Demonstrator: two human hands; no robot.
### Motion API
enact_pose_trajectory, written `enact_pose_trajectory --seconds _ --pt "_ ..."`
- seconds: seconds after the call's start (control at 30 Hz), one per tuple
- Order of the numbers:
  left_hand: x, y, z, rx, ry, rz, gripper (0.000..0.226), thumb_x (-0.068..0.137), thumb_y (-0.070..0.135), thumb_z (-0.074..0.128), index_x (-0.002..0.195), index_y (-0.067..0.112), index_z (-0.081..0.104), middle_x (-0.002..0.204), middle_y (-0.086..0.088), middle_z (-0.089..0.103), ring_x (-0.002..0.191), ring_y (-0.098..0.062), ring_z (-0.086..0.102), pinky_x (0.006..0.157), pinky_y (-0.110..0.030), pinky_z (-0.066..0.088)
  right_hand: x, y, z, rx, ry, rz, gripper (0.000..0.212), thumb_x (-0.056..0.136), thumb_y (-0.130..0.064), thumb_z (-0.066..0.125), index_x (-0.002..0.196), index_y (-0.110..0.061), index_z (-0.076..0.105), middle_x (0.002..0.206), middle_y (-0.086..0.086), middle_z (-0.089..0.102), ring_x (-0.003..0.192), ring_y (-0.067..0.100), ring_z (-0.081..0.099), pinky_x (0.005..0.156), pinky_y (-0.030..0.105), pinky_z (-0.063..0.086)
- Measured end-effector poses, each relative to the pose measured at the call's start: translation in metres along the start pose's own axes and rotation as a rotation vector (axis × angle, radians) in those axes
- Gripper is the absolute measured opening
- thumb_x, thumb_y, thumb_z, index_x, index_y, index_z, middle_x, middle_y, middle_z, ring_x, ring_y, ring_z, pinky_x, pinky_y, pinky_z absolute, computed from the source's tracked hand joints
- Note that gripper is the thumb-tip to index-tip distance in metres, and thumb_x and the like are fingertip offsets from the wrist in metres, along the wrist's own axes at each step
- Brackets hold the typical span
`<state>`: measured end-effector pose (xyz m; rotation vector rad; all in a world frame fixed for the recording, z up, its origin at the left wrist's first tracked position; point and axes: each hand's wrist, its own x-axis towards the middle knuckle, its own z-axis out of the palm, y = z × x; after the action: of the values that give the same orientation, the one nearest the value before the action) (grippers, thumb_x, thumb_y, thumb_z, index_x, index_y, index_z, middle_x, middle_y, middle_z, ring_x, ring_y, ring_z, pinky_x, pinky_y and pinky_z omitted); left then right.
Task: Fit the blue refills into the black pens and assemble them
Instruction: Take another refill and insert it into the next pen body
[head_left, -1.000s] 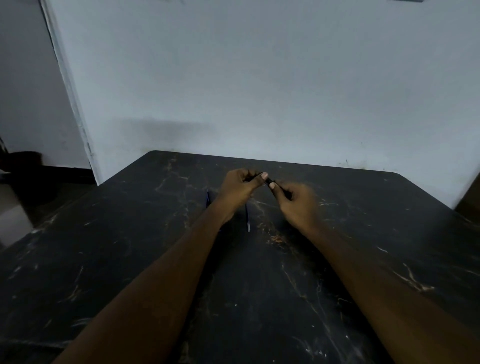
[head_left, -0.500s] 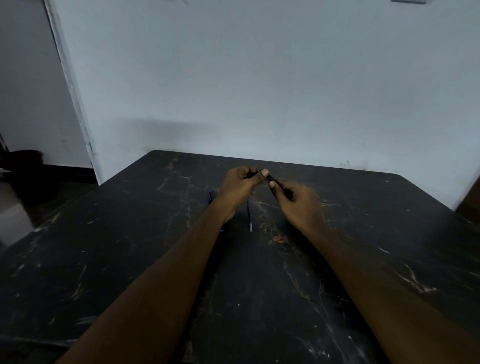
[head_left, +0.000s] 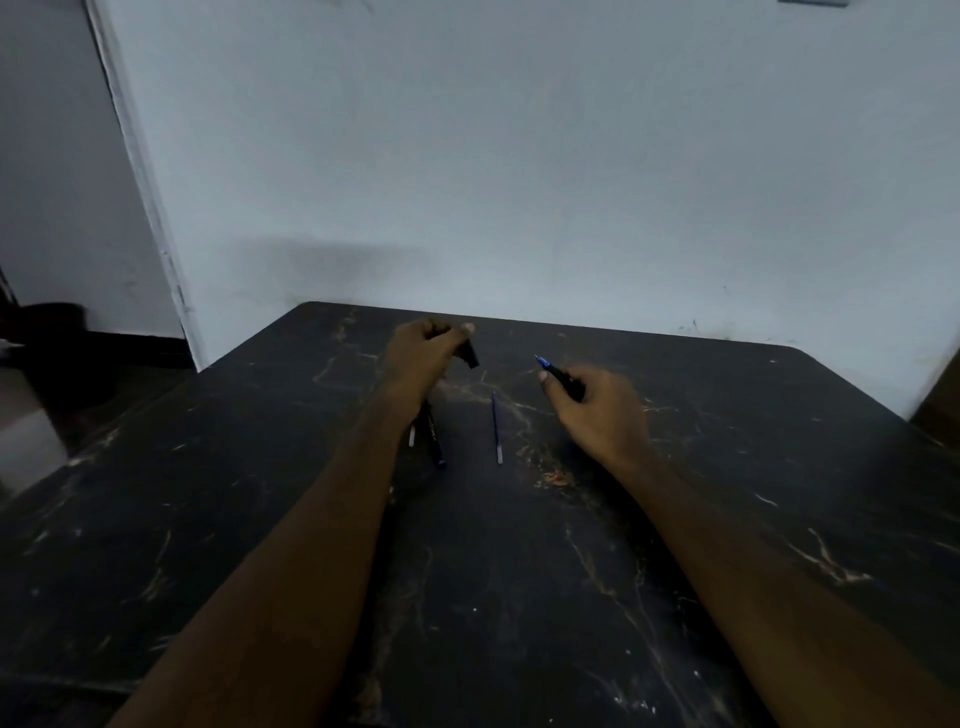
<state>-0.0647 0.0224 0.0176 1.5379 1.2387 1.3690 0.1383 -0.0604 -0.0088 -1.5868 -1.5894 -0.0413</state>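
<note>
My right hand (head_left: 597, 410) grips a black pen (head_left: 561, 378) whose blue tip points up and to the left. My left hand (head_left: 423, 353) is closed on a short black pen cap (head_left: 470, 356) that hangs from its fingers. The two hands are apart, about a hand's width. Between them a loose blue refill (head_left: 496, 427) lies on the black table (head_left: 519, 571). Another black pen (head_left: 432, 434) lies just right of my left wrist, with a second refill end (head_left: 412, 435) showing beside it, partly hidden by the arm.
The dark marbled table runs up to a pale wall (head_left: 519, 182) at the back. A wall corner edge (head_left: 150, 208) stands at the left, with dark floor and a black object (head_left: 47, 332) beyond it.
The hands were together at the pen's middle; now they have pulled apart. The left hand carries the cap away to the left, the right holds the pen with its blue tip bared.
</note>
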Motion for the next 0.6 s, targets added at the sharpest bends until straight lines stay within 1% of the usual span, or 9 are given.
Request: enact_pose_trajectory --seconds 0.03,0.07,0.13,0.2,0.3,0.43,0.53,0.6 --pt "0.002 -0.004 -0.004 0.105 -0.026 0.045 0.028 0.082 0.043 0.072 0.075 0.017 0.075 0.077 -0.002 0.075 0.063 -0.02 0.067 0.062 -0.035 0.058 0.0 0.0 0.0 -0.002 0.003 0.001 0.033 0.09 -0.051 0.053 0.073 -0.024 0.063 0.054 -0.007 0.052 0.05 0.006 0.049 0.047 0.023 0.025" --pt "0.003 -0.007 -0.006 0.184 -0.052 0.073 0.023 0.082 0.042 0.073 0.075 0.019 0.074 0.075 0.0 0.075 0.069 -0.019 0.07 0.069 -0.039 0.06 0.0 0.001 0.001 -0.003 0.004 0.002 0.035 0.09 -0.052 0.052 0.075 -0.023 0.064 0.054 -0.007 0.053 0.05 0.006 0.05 0.048 0.023 0.026" --pt "0.004 -0.013 -0.01 0.307 -0.093 0.102 0.015 0.082 0.039 0.073 0.082 0.023 0.072 0.075 0.006 0.075 0.074 -0.011 0.072 0.076 -0.039 0.06 0.0 0.001 0.001 0.002 -0.004 0.007 0.035 0.09 -0.052 0.051 0.078 -0.023 0.065 0.056 -0.007 0.054 0.05 0.006 0.05 0.049 0.023 0.027" --pt "0.002 -0.014 -0.01 0.461 -0.106 0.125 0.012 0.082 0.042 0.07 0.085 0.029 0.069 0.079 0.012 0.073 0.078 -0.008 0.069 0.077 -0.037 0.058 0.0 0.0 0.001 0.013 -0.016 0.007 0.032 0.09 -0.051 0.052 0.078 -0.025 0.065 0.056 -0.008 0.054 0.05 0.005 0.05 0.048 0.023 0.027" --pt "-0.002 -0.013 -0.008 0.645 -0.119 0.138 0.014 0.084 0.046 0.067 0.086 0.033 0.07 0.087 0.015 0.071 0.087 -0.008 0.065 0.078 -0.033 0.053 0.0 -0.001 -0.001 0.026 -0.016 0.008 0.031 0.09 -0.05 0.053 0.071 -0.027 0.06 0.054 -0.008 0.051 0.049 0.004 0.047 0.048 0.023 0.026" --pt "-0.006 -0.011 -0.005 0.747 -0.122 0.158 0.02 0.085 0.052 0.065 0.093 0.035 0.071 0.099 0.011 0.071 0.096 -0.013 0.064 0.082 -0.035 0.05 -0.001 -0.002 0.0 0.034 -0.023 0.012 0.029 0.09 -0.05 0.053 0.071 -0.029 0.06 0.054 -0.008 0.051 0.049 0.005 0.048 0.049 0.023 0.025" --pt "-0.007 -0.009 -0.003 0.812 -0.092 0.184 0.028 0.084 0.057 0.064 0.097 0.034 0.073 0.103 0.012 0.07 0.1 -0.012 0.063 0.075 -0.03 0.043 -0.001 -0.003 -0.001 0.028 -0.026 0.017 0.029 0.091 -0.048 0.053 0.07 -0.028 0.058 0.056 -0.008 0.052 0.051 0.006 0.049 0.048 0.024 0.026" --pt "-0.006 -0.011 -0.004 0.834 -0.081 0.197 0.03 0.083 0.058 0.064 0.097 0.034 0.074 0.102 0.012 0.072 0.099 -0.012 0.064 0.074 -0.029 0.043 -0.001 -0.004 -0.002 0.03 -0.04 0.023 0.029 0.092 -0.045 0.054 0.071 -0.026 0.058 0.056 -0.007 0.051 0.051 0.007 0.048 0.048 0.024 0.026"
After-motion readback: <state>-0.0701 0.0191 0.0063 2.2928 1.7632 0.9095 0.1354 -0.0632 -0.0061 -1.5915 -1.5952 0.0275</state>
